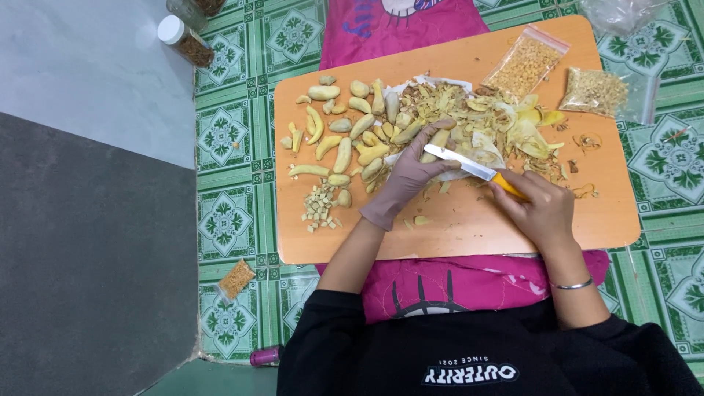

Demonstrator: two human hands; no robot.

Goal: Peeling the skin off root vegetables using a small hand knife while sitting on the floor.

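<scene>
My left hand (405,178), in a pinkish-brown glove, grips a pale peeled root piece (438,139) at the edge of a heap of peelings (491,121). My right hand (541,207) is bare and holds a knife with a yellow handle (509,185); its blade (458,160) lies against the held piece. Both hands work over an orange board (455,220). Left of my gloved hand lie several peeled root pieces (342,154), and a small pile of diced cubes (320,207) sits below them.
Two clear bags of dried bits (525,62) (595,91) rest at the board's far right. A small packet (236,279) lies on the green patterned floor mat (227,139). Two jars (185,39) stand at the far left. Pink cloth (455,282) lies under the board.
</scene>
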